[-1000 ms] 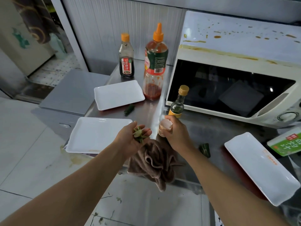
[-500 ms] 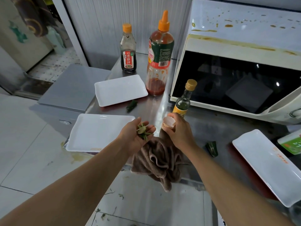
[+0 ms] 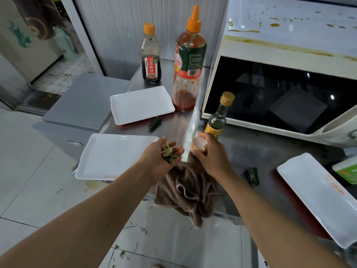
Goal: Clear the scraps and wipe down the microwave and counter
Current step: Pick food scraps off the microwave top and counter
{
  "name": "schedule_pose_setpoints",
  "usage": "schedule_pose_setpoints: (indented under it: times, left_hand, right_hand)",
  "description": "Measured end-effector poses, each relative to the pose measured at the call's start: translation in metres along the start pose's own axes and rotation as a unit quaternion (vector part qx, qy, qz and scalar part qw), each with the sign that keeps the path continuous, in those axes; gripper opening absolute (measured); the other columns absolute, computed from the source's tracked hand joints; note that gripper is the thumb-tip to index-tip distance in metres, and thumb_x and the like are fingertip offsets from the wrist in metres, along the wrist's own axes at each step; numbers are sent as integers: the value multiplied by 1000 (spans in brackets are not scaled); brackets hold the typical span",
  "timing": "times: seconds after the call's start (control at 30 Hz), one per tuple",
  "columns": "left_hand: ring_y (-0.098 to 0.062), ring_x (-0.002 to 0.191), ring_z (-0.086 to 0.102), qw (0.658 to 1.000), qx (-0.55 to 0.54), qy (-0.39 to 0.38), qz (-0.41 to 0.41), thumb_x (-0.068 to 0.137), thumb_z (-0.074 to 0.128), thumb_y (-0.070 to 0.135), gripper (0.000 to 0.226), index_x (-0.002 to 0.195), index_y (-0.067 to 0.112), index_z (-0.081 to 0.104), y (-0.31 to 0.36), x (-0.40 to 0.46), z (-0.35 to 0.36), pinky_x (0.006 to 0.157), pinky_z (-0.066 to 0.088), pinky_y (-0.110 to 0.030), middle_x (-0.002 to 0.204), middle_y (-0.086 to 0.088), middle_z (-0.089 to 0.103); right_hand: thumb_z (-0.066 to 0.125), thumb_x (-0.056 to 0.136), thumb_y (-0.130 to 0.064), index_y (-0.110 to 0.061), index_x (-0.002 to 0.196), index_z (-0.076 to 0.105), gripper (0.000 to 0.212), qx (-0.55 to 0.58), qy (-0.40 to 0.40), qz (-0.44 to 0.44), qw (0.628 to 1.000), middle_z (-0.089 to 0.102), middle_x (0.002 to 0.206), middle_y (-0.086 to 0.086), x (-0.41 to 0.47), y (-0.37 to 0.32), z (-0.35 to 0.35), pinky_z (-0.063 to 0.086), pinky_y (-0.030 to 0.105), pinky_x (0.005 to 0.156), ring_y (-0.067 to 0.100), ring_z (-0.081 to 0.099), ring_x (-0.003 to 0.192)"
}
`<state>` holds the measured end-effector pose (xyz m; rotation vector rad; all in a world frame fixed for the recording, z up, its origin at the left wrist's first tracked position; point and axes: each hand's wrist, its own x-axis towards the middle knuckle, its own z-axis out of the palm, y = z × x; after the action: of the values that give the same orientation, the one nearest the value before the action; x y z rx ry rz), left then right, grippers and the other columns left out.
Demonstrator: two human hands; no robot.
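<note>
Left hand (image 3: 161,161) palm up, fingers cupped round green scraps (image 3: 168,154), above counter (image 3: 257,151) front edge. Right hand (image 3: 211,153) pinches eggshell (image 3: 199,144). Cloth (image 3: 190,194) draped over front edge below hands. Stained microwave (image 3: 280,45) at back right. Pepper bit (image 3: 251,176) near right plate (image 3: 320,196).

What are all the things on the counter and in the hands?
Microwave: 1, white, stained top, right rear.
Plates: 3, white, rectangular, on the counter.
Sauce bottles: 2, orange caps, at the back.
Small bottle: 1, glass, tan cap, before the microwave.
Green scraps on counter: 2, dark green.
Towel: 1, brown, counter's front edge.
Green box: 1, far right.
Left hand: cupped, holding green scraps.
Right hand: fingers gripping an eggshell.
</note>
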<state>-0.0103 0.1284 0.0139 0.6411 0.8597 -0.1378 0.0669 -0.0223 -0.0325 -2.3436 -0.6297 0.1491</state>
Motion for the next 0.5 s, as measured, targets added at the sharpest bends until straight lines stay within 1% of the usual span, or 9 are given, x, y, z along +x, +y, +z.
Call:
schedule_pose_setpoints:
  times: [0.07,0.3,0.43,0.5]
  left_hand:
    - [-22,74,59,1000,-1,1,0,100,38,30,30,94,5,53,0,1,1,73,48,-32,82,-15,60]
    - [-22,73,58,1000,-1,4,-2,101,37,30,31,91,5,53,0,2,5,73,47,-31,81,-14,59]
    - [-22,73,58,1000,-2,5,0,101,37,30,32,90,5,53,0,3,3,71,46,-31,81,-14,59]
    - [-22,73,59,1000,-1,7,1,101,37,30,32,90,4,54,-1,4,2,71,47,-31,82,-15,60]
  right_hand:
    - [68,84,-26,-18,127,47,49,-1,-3,2,1000,58,124,4,1,1,1,36,26,85,23,53,110]
    - [69,83,-25,-19,127,46,50,13,-16,9,1000,59,118,7,2,3,1,42,32,86,24,55,107]
    - [69,83,-25,-19,127,46,50,32,-22,9,999,59,117,7,2,6,1,40,29,83,24,54,105]
    - [70,81,-26,-18,128,44,54,35,-26,10,999,58,120,7,1,7,1,38,27,82,23,53,107]
